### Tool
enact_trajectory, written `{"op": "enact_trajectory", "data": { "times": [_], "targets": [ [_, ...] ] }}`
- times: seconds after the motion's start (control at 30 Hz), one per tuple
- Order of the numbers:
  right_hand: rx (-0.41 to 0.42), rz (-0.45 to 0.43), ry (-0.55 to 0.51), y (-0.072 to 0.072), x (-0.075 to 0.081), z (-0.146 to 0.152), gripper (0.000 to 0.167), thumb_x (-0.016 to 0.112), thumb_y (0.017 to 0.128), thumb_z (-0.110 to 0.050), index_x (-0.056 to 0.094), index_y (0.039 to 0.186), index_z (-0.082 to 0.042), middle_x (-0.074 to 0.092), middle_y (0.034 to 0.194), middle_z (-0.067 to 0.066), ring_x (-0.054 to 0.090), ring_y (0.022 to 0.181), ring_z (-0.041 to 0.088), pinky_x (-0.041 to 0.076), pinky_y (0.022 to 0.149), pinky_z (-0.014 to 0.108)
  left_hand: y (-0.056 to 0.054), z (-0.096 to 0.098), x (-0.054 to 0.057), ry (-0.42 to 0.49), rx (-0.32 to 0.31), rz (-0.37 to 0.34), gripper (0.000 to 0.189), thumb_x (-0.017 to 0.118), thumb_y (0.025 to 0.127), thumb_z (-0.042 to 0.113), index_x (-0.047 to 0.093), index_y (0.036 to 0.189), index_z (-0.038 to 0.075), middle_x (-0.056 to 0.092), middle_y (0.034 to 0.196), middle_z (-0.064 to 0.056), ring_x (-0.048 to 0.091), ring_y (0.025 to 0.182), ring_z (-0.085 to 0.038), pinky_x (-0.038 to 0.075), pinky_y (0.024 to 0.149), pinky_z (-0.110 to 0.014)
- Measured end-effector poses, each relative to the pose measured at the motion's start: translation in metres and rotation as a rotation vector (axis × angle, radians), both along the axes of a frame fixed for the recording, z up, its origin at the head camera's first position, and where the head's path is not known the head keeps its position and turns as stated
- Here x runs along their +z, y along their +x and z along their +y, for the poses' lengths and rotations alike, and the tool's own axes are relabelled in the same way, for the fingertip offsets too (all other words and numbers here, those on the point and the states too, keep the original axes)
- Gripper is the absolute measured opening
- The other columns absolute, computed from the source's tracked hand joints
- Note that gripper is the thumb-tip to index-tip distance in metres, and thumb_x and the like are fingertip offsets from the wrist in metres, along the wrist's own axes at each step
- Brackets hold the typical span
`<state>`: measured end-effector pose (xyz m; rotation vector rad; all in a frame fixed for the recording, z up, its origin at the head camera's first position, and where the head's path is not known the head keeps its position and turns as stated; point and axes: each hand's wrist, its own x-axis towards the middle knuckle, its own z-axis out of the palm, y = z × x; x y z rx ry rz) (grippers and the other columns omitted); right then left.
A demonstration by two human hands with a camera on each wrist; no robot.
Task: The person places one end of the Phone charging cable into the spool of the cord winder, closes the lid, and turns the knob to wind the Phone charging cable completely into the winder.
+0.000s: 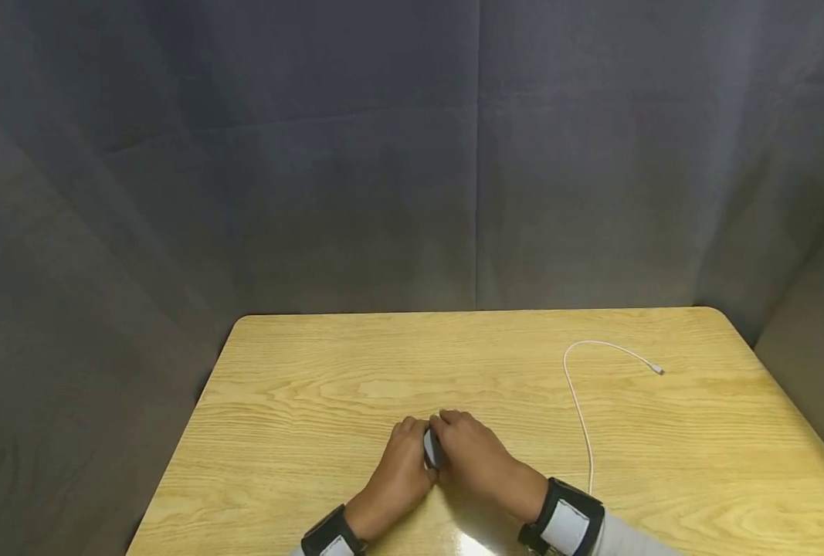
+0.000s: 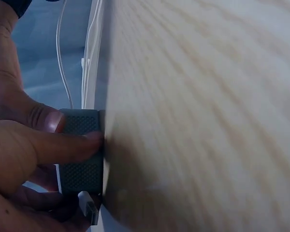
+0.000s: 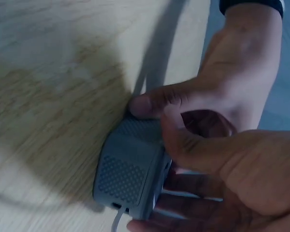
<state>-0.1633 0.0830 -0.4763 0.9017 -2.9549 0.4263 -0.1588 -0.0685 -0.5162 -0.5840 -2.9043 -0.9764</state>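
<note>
A small grey box-shaped device with dimpled grip panels sits between both hands, low over the table. My left hand holds its left side; in the left wrist view the thumb lies across the dimpled face. From the other side my right hand grips it, with the thumb near the left thumb and fingers beneath. A thin cable leaves one end of the device. Near the opposite end, by the left fingers, shows a white plug with a metal tip; its attachment is hidden.
On the right of the wooden table a white cable curves, its plug lying free and its near part passing behind the right wrist. Dark grey curtains stand behind and beside the table.
</note>
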Motion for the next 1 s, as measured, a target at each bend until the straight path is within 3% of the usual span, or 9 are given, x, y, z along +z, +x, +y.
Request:
{"op": "enact_trajectory", "data": {
  "times": [0.13,0.23,0.37,0.5,0.6,0.77,0.9,1.0],
  "targets": [
    [0.022,-0.1,-0.071,-0.009,0.003,0.002,0.062,0.094,0.069,-0.011,0.065,0.122,0.004,0.069,0.117,0.016,0.067,0.102,0.03,0.061,0.086,0.04,-0.003,-0.002,0.003,-0.007,-0.006,-0.001,0.062,0.091,0.068,0.003,0.061,0.122,-0.007,0.061,0.104,-0.01,0.055,0.099,-0.021,0.055,0.088,-0.035],
    [0.011,-0.12,-0.066,-0.01,0.0,0.002,0.067,0.094,0.072,-0.017,0.062,0.127,0.003,0.067,0.123,0.017,0.065,0.108,0.03,0.061,0.087,0.041,-0.006,-0.003,0.002,-0.005,-0.01,-0.028,0.064,0.091,0.068,0.002,0.061,0.123,-0.007,0.06,0.105,-0.009,0.054,0.1,-0.02,0.055,0.088,-0.034],
    [0.005,-0.058,-0.04,-0.009,-0.011,0.003,0.072,0.091,0.078,-0.024,0.058,0.134,0.007,0.066,0.126,0.019,0.066,0.113,0.033,0.063,0.086,0.042,-0.007,-0.007,-0.002,0.016,-0.032,-0.044,0.064,0.089,0.069,-0.001,0.062,0.127,-0.007,0.065,0.111,-0.01,0.059,0.106,-0.023,0.056,0.095,-0.037],
    [0.0,0.007,-0.053,-0.012,-0.011,0.007,0.058,0.09,0.076,-0.024,0.066,0.122,0.002,0.07,0.108,0.01,0.069,0.095,0.022,0.06,0.07,0.031,-0.008,-0.013,0.0,0.048,-0.057,-0.006,0.05,0.082,0.077,-0.008,0.066,0.125,-0.004,0.072,0.116,-0.013,0.069,0.108,-0.026,0.06,0.093,-0.036],
    [-0.008,0.04,-0.086,-0.015,-0.002,0.012,0.056,0.092,0.07,-0.02,0.069,0.117,-0.001,0.07,0.101,0.005,0.066,0.087,0.017,0.056,0.064,0.026,-0.01,-0.019,0.006,0.075,-0.048,0.036,0.037,0.076,0.082,-0.012,0.073,0.117,0.0,0.076,0.11,-0.012,0.073,0.1,-0.022,0.062,0.083,-0.029],
    [-0.016,0.033,-0.125,-0.02,0.02,0.022,0.07,0.099,0.063,-0.02,0.068,0.123,-0.002,0.07,0.11,0.008,0.066,0.093,0.02,0.06,0.07,0.033,-0.014,-0.032,0.02,0.126,0.008,0.09,0.022,0.074,0.087,-0.007,0.079,0.103,0.006,0.079,0.099,-0.006,0.075,0.091,-0.017,0.061,0.076,-0.019],
    [-0.005,0.031,-0.138,-0.023,0.037,0.032,0.071,0.099,0.063,-0.021,0.068,0.124,-0.003,0.069,0.112,0.007,0.064,0.094,0.018,0.059,0.07,0.033,-0.013,-0.045,0.028,0.127,0.058,0.141,0.017,0.073,0.088,-0.005,0.08,0.099,0.007,0.079,0.097,-0.004,0.075,0.09,-0.016,0.063,0.082,-0.027],
    [-0.009,0.03,-0.143,-0.023,0.048,0.04,0.072,0.099,0.062,-0.022,0.068,0.125,-0.005,0.07,0.113,0.005,0.063,0.092,0.015,0.057,0.07,0.03,-0.012,-0.056,0.032,0.12,0.1,0.163,0.017,0.073,0.087,-0.007,0.08,0.096,0.006,0.078,0.095,-0.005,0.075,0.087,-0.016,0.064,0.08,-0.028]
  ]
}}
